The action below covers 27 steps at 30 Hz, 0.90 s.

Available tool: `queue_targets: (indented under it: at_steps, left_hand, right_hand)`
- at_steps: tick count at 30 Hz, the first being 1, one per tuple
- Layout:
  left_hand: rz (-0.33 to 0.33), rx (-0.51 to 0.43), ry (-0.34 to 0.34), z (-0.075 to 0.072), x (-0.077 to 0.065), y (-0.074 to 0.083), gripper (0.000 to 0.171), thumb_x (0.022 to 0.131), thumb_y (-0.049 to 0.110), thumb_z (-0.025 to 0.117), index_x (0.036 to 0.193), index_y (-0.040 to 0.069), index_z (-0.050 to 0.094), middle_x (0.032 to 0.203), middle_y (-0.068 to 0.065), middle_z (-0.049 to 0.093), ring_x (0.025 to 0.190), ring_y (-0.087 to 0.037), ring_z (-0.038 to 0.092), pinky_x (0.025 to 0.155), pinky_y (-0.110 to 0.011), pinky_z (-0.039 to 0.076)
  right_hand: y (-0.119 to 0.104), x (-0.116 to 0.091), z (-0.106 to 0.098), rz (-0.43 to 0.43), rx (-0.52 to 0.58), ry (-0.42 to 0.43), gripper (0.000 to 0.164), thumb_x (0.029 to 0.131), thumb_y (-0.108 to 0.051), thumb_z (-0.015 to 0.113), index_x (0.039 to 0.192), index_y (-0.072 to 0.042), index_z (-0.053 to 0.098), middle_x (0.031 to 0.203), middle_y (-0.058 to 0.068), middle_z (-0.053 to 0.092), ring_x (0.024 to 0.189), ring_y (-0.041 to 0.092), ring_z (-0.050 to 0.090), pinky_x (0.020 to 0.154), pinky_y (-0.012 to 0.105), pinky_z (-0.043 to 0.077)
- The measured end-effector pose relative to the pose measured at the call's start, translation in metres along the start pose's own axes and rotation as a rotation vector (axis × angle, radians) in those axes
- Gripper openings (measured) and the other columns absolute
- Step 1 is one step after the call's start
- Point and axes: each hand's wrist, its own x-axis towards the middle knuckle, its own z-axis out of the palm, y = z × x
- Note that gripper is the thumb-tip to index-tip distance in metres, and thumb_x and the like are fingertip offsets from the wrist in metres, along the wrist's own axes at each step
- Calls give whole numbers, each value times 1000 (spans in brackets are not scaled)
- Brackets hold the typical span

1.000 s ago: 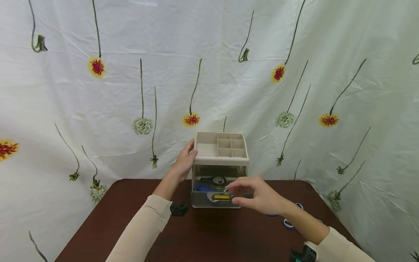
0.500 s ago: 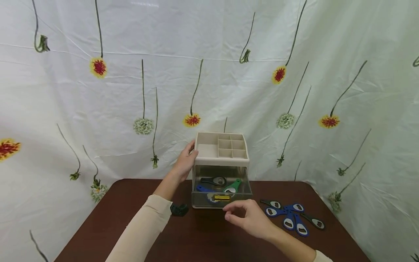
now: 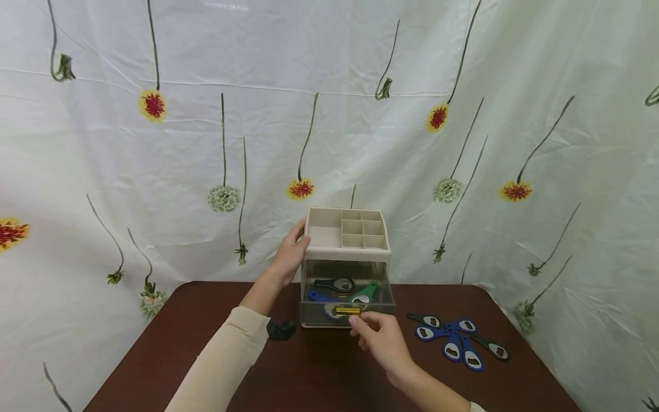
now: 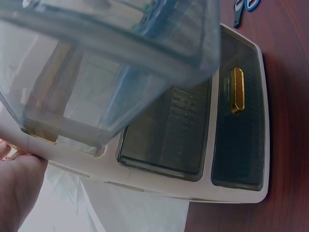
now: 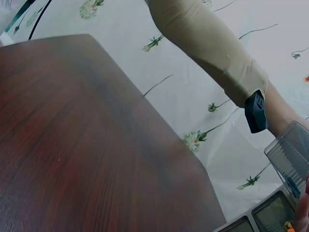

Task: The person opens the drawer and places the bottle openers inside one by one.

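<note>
A cream desktop organizer [image 3: 346, 252] with smoky clear drawers stands on the table. Its top drawer [image 3: 319, 316] is pulled out, holding a black bottle opener [image 3: 341, 284], a green bottle opener [image 3: 366, 293] and a blue bottle opener [image 3: 320, 296]. At the organizer's upper left side, my left hand [image 3: 290, 257] rests with fingers along it, as the left wrist view also shows at the edge. Thumb and index finger of my right hand [image 3: 380, 340] pinch the right end of the drawer's gold handle [image 3: 347, 311]. In the right wrist view, that hand is mostly out of frame.
Several blue and black bottle openers [image 3: 453, 339] lie on the dark wooden table [image 3: 329, 377], right of the organizer. Lower drawers [image 4: 239, 145], shut, show below the pulled-out one in the left wrist view. A flowered white cloth [image 3: 329, 143] hangs behind.
My right hand has come down from above the drawer's right side, drawn back below its front, then moved up to the handle. The green bottle opener came into view. My left hand stays put.
</note>
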Motion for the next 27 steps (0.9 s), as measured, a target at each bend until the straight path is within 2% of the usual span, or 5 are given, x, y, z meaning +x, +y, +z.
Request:
queue_targets:
  at_steps: [8,15,27]
  left_hand:
    - [-7,-9,9,0,0,-1,58,113,12,40,167,12,18,168,-12,19,150,-31,25,117,-50,30]
    - [2,-5,3,0,1,-1,58,113,11,38,167,9,16,169,-14,17,152,-32,22,118,-50,27]
    - [7,-8,-15,-1,0,-2,57,113,13,38,167,11,17,168,-12,21,149,-32,28,116,-51,32]
  right_hand:
    - [2,2,7,13,67,103,34,99,-27,73,96,6,76,71,1,67,60,13,52,57,26,43]
    - [0,5,10,3,107,142,33,98,-27,74,97,6,77,71,2,68,60,13,52,59,26,46]
    - [-2,14,11,-17,127,189,32,97,-25,76,94,7,75,70,3,67,59,14,51,60,27,47]
